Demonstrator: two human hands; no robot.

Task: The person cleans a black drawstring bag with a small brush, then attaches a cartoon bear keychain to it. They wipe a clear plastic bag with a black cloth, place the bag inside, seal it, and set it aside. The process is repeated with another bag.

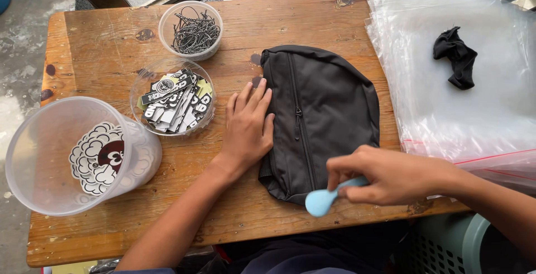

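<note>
A black fabric pouch (321, 120) lies flat at the middle of the wooden table (100, 39), its zipper running from twelve to six o'clock down its face. The cloth looks like a smooth, slightly stiff synthetic weave, the outline rounded like a half-moon. The left hand (247, 131) rests palm-down at the pouch's nine o'clock edge, fingers spread and flat, pinning the fabric rather than gripping it. The right hand (391, 174) sits at the pouch's five o'clock corner, its fingers closed around a pale blue plastic tool (324, 198) with a rounded, spoon-like end that pokes out toward seven o'clock. The step in hand appears to be working the tool over the pouch while the other hand steadies it; the next move would seem to call for keeping the fabric taut and the tool pressed flat.

At nine o'clock from the pouch stands a clear round tub of black-and-white labels (173, 103), stiff card or sticker stock. At eleven o'clock a smaller tub of black cords (192, 31) holds thin, tangled loops. At eight o'clock a large translucent bucket (67, 156) lies tipped, with cloud-shaped stickers (97, 159) inside. At three o'clock lies a stack of glossy clear zip bags (474, 101), a crumpled black cloth (456, 57) resting on top.
</note>
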